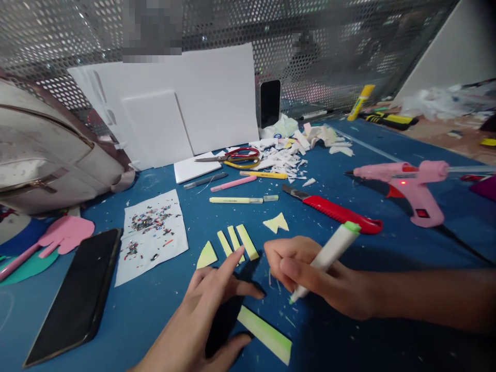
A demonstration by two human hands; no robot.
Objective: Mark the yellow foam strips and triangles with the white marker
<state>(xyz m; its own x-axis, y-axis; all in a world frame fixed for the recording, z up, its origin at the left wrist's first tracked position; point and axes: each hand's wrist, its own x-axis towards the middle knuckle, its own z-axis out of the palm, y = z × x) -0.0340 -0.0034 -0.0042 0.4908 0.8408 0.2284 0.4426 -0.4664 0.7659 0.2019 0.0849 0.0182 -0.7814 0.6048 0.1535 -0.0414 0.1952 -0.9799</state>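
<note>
In my right hand (310,268) is a white marker (329,253) with a green end, its green tip pointing down at the blue tabletop. My left hand (213,305) lies with its fingers spread, thumb close to the left end of a strip of foam (267,333). That strip is pale yellow-green, with a deeper green area toward its right end. Beyond my left fingertips lie several narrow pale yellow strips (247,242) and a fan-shaped pale piece (207,255). A notched pale piece (276,223) rests farther back, toward the right.
A red cutter (341,212) lies behind my right hand, and a pink glue gun (403,181) with a lit light stands right. Scissors (240,157), several pens and white scraps (282,160) lie at the back. A phone (77,294) and a paper with beads (151,232) are left.
</note>
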